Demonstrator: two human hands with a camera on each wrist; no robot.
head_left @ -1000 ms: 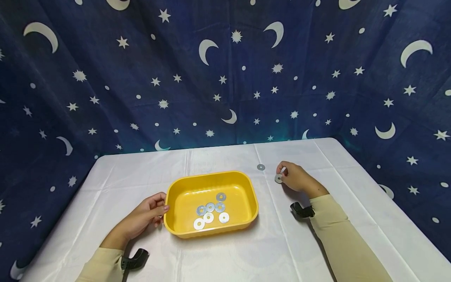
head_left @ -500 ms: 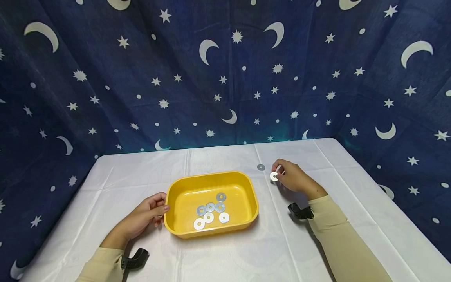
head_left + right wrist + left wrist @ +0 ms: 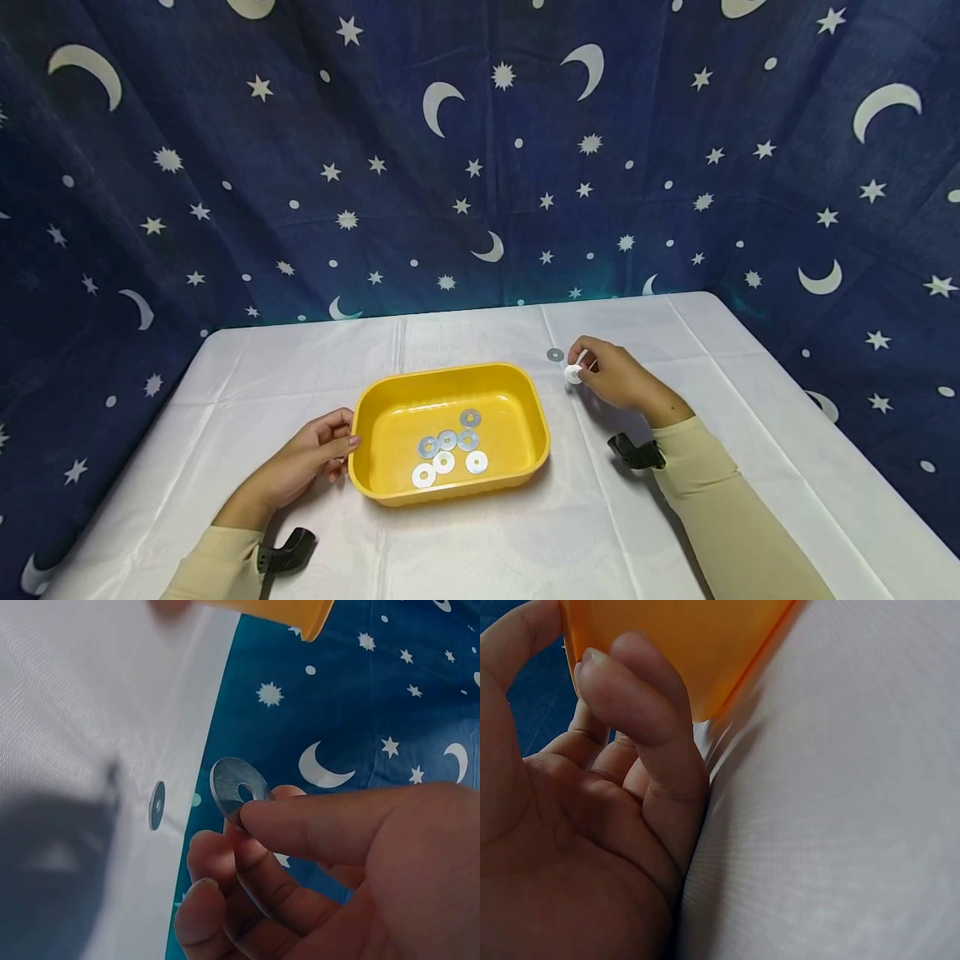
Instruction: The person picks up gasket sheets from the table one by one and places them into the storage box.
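Note:
A flat metal washer (image 3: 572, 374) is pinched between thumb and fingers of my right hand (image 3: 618, 379), held a little above the white cloth. In the right wrist view that washer (image 3: 231, 784) is tilted, its hole partly behind the thumb tip. A second washer (image 3: 555, 355) lies on the cloth just beyond the right fingertips. My left hand (image 3: 300, 462) grips the left end of a yellow tray (image 3: 457, 497), thumb on the rim and fingers against the outer wall (image 3: 697, 652). Several washers (image 3: 477, 462) lie flat inside the tray, some touching.
A white cloth (image 3: 480, 550) with fold creases covers the table. Behind it and at both sides hangs a dark blue curtain (image 3: 405, 208) with moons and stars. Black straps (image 3: 636, 452) sit at both wrists, over beige sleeves.
My right hand has moved left with the pinched washer, closer to the tray and the loose washer. The left hand and the tray stay where they were.

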